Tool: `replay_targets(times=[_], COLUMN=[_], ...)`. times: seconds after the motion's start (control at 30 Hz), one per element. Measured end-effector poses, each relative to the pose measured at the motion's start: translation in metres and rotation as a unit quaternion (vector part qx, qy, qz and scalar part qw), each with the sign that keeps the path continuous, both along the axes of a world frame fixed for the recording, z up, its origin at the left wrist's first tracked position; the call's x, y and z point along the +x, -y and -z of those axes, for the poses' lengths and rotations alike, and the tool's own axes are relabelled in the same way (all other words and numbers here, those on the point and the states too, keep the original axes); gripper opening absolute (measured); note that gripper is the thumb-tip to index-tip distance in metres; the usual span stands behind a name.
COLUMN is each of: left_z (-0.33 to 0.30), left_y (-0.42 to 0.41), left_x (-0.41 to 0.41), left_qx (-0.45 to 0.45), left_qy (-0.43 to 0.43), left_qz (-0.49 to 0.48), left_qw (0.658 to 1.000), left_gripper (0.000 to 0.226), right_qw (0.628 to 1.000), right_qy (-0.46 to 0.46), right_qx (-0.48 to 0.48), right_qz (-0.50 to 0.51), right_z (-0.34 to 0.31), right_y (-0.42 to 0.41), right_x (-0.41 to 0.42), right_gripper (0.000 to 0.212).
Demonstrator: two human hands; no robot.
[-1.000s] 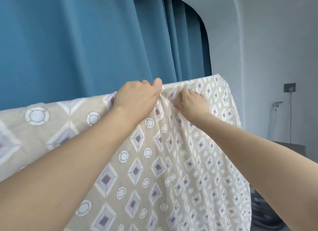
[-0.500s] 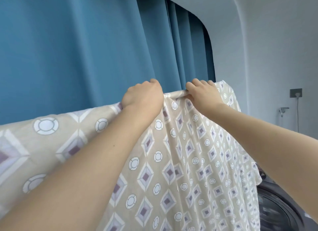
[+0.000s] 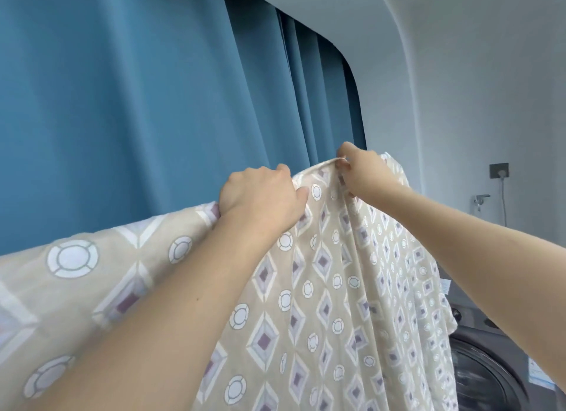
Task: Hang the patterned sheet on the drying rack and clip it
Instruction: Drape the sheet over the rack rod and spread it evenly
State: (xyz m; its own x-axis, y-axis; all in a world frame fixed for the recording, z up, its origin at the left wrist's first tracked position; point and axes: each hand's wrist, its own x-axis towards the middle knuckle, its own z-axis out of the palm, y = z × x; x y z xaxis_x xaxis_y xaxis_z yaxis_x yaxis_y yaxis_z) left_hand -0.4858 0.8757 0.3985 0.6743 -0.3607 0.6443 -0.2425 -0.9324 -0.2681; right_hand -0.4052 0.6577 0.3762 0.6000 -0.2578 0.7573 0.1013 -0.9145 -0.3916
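Observation:
The patterned sheet (image 3: pixel 324 288), beige with purple diamonds and white circles, hangs from a high fold line and falls toward me. My left hand (image 3: pixel 260 196) grips the top fold with curled fingers. My right hand (image 3: pixel 364 172) pinches the hem a little farther right and lifts it into a raised ridge. The drying rack is hidden under the cloth. No clip is in view.
A blue curtain (image 3: pixel 137 98) hangs close behind the sheet. A dark front-loading washing machine (image 3: pixel 490 371) stands at the lower right. On the grey wall sit a socket (image 3: pixel 499 170) and a tap (image 3: pixel 481 198).
My right hand has gone from lying on the fold to pinching the hem and pulling it up. Both hands and the sheet's top edge sit higher and the cloth has bunched between them.

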Motion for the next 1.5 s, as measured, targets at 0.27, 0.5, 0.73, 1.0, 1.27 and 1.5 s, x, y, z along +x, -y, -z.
replay_targets(times=[0.27,0.5,0.73,1.0,1.27,1.5], left_z=[-0.005,-0.009,-0.017,-0.049,-0.009,-0.003], left_y=[-0.007,0.005,0.012,0.052,0.076,0.09], left_x=[0.011,0.02,0.037,0.053,0.084,0.088], left_qx=[-0.025,-0.083,-0.108,-0.094,-0.031,-0.022], left_qy=[-0.025,-0.039,-0.063,-0.072,-0.095,-0.054], left_qz=[-0.015,-0.048,-0.103,-0.174,-0.082,-0.066], left_qw=[0.999,0.995,0.987,0.978,0.992,0.996], left_gripper=[0.035,0.033,0.031,0.011,0.04,0.032], right_qw=[0.978,0.983,0.939,0.899,0.936,0.953], right_qy=[0.072,0.089,-0.282,-0.338,0.083,0.112], right_qx=[0.154,0.079,-0.074,0.012,0.163,0.034], right_qz=[-0.124,-0.139,-0.184,-0.28,-0.302,-0.278], right_z=[-0.041,-0.071,-0.058,-0.062,-0.012,0.045], right_y=[-0.016,-0.036,-0.017,-0.01,0.051,0.115], right_x=[0.033,0.067,0.092,0.092,0.113,0.123], right_gripper=[0.008,0.017,0.02,0.02,0.02,0.046])
